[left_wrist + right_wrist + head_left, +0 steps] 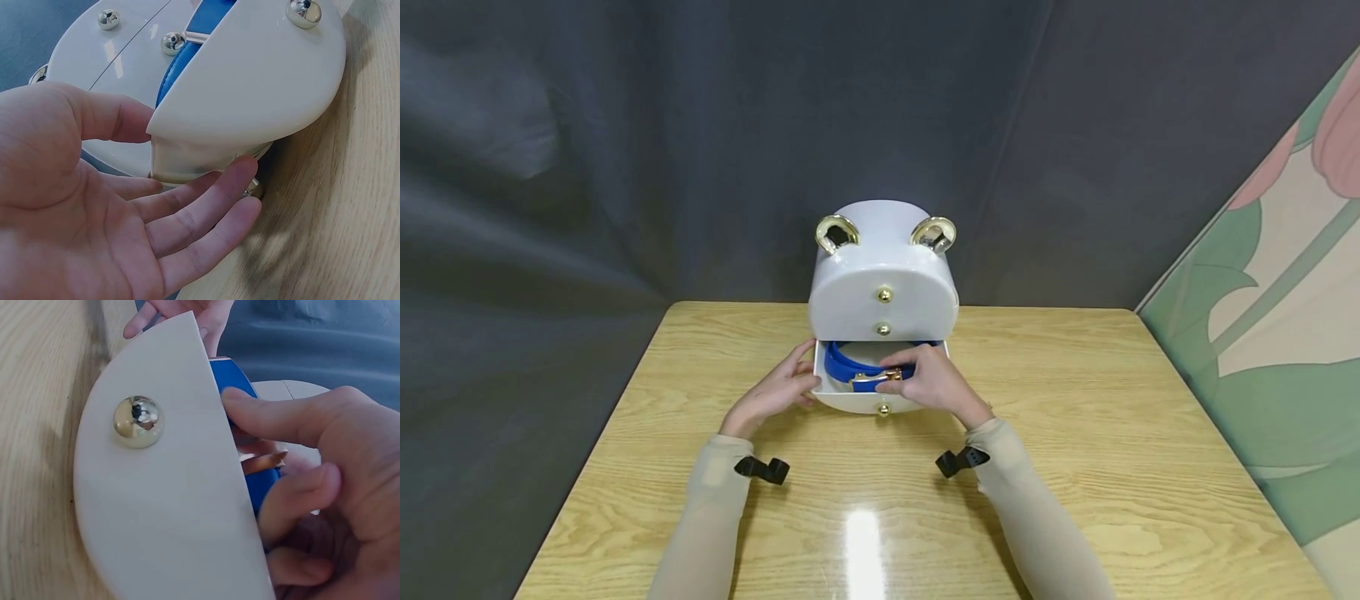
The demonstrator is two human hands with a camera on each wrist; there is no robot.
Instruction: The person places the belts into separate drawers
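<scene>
A coiled blue belt (847, 367) with a gold buckle (871, 379) lies in the pulled-out bottom drawer (842, 402) of a white rounded box (883, 304). My right hand (934, 382) reaches over the drawer's front and pinches the belt near its buckle between thumb and fingers. In the right wrist view the drawer front (169, 487) hides part of the belt. At the drawer's left side is my left hand (778, 390), its thumb at the drawer's edge and its fingers loosely extended along the side wall (194, 159).
Two gold ear-shaped rings (837, 234) top the box, and round gold knobs (884, 294) run down its front. It stands at the back of a wooden table (1060, 467), before a dark curtain (880, 100). A floral panel (1285, 333) is on the right.
</scene>
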